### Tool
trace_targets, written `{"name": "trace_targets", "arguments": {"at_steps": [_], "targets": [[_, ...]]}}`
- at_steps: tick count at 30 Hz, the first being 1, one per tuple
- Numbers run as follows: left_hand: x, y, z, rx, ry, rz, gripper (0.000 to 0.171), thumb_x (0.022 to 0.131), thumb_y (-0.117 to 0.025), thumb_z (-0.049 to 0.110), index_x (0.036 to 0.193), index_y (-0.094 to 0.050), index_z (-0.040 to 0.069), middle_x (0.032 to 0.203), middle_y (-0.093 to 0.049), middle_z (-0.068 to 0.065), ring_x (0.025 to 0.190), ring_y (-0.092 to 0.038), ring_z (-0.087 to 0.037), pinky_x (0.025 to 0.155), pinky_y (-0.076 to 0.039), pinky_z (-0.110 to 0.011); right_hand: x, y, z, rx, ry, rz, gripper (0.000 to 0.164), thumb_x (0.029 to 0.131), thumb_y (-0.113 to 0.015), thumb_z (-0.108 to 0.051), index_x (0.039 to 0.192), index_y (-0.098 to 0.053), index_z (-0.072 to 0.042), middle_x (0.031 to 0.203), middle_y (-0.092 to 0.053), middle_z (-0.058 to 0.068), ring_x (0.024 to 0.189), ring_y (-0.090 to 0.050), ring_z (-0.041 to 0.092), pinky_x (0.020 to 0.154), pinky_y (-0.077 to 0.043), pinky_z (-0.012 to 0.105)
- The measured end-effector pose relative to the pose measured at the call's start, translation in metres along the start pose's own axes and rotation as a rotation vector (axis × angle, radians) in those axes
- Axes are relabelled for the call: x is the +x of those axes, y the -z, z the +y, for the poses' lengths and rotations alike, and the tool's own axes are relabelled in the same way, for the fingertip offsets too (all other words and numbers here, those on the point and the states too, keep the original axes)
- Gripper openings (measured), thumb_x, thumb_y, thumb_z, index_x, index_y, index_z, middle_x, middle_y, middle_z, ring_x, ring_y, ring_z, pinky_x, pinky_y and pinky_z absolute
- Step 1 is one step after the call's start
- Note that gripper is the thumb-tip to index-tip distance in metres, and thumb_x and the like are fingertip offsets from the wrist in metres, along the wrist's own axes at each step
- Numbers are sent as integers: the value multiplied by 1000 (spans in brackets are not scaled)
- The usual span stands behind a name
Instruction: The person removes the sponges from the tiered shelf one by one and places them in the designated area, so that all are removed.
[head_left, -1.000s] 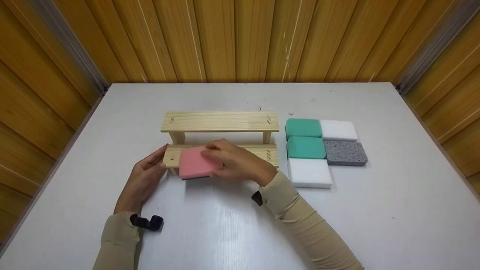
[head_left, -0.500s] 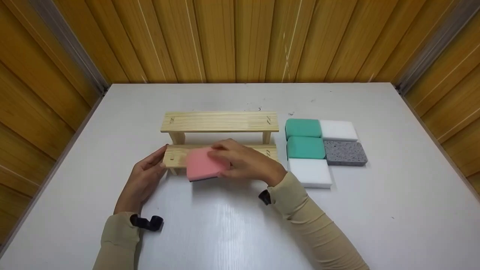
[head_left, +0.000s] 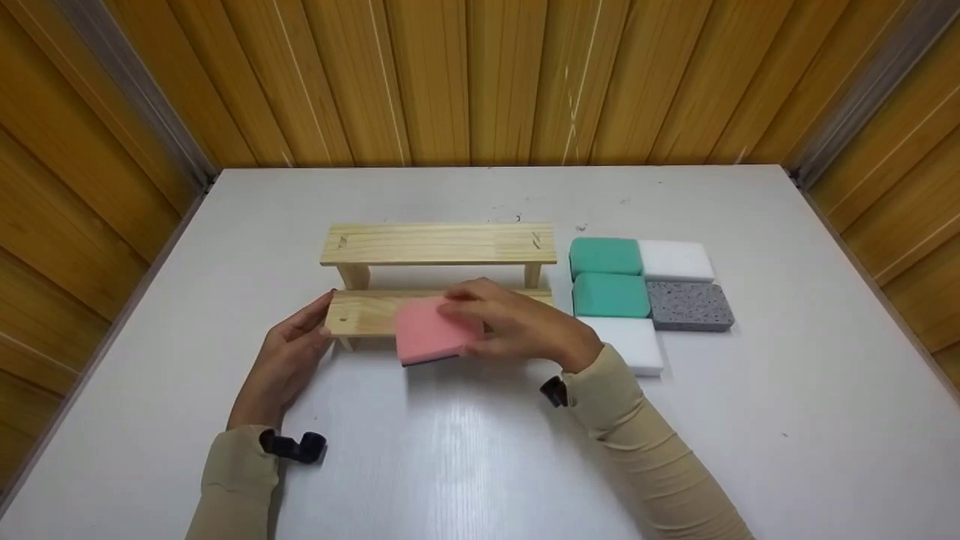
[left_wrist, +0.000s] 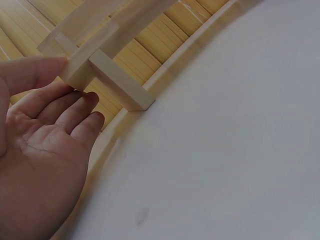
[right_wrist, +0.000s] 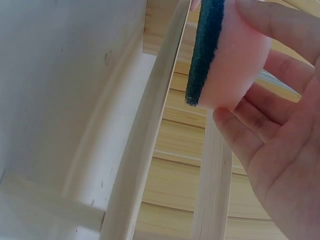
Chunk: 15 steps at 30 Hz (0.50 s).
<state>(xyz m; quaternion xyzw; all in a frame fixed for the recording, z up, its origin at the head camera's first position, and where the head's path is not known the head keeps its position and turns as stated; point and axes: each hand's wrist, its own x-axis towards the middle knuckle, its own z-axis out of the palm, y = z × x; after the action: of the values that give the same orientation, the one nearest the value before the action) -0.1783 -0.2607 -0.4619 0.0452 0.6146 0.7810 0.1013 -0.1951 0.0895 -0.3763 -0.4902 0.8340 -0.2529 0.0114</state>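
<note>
My right hand (head_left: 521,324) grips a pink sponge (head_left: 431,330) between thumb and fingers. In the right wrist view a dark green scouring layer (right_wrist: 204,55) shows on the side facing the shelf board. The sponge overlaps the front, lower step of a two-step wooden rack (head_left: 364,311), with its near edge jutting past the board. At the rack's left end, my left hand (head_left: 289,356) holds the lower board's end between thumb and index finger. In the left wrist view the other fingers (left_wrist: 82,112) extend below the board, near a rack leg (left_wrist: 122,82).
To the right of the rack several sponges lie flat together: two green sponges (head_left: 606,256), a white sponge (head_left: 677,261) behind, another white sponge (head_left: 634,345) in front, and a grey speckled sponge (head_left: 690,306). The rack's upper step (head_left: 439,244) is bare. Wood-panelled walls (head_left: 502,82) enclose the white table.
My right hand has carried the pink sponge rightward along the lower step, uncovering more of the board's left part. My left hand stays at the rack's left end.
</note>
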Motion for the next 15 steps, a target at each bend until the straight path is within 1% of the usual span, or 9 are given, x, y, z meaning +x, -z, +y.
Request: {"name": "trace_targets", "arguments": {"at_steps": [4,11,15], "targets": [[0,0,0,-9,-4,-9,64,96,-53,2,151,-21,-1,162,-14,-11,149,-16,-26,110,-37,-17,-8,4,4,-18,2,14,50,88,-71,-21,133,-56,-5,136,-51,14,125,-49,26,104,-47,38],[0,-1,0,-42,5,5,66,95,-53,-1,151,-19,-1,162,-11,-13,149,-12,-27,109,-37,-16,-20,12,10,-42,51,63,50,87,-71,-22,131,-57,-2,132,-54,17,123,-50,28,103,-48,39],[1,-1,0,-37,9,9,65,96,-53,0,151,-20,0,162,-11,-12,149,-13,-26,109,-37,-16,-26,16,12,-72,39,63,51,88,-71,-23,132,-57,-1,132,-54,17,123,-49,29,103,-48,39]]}}
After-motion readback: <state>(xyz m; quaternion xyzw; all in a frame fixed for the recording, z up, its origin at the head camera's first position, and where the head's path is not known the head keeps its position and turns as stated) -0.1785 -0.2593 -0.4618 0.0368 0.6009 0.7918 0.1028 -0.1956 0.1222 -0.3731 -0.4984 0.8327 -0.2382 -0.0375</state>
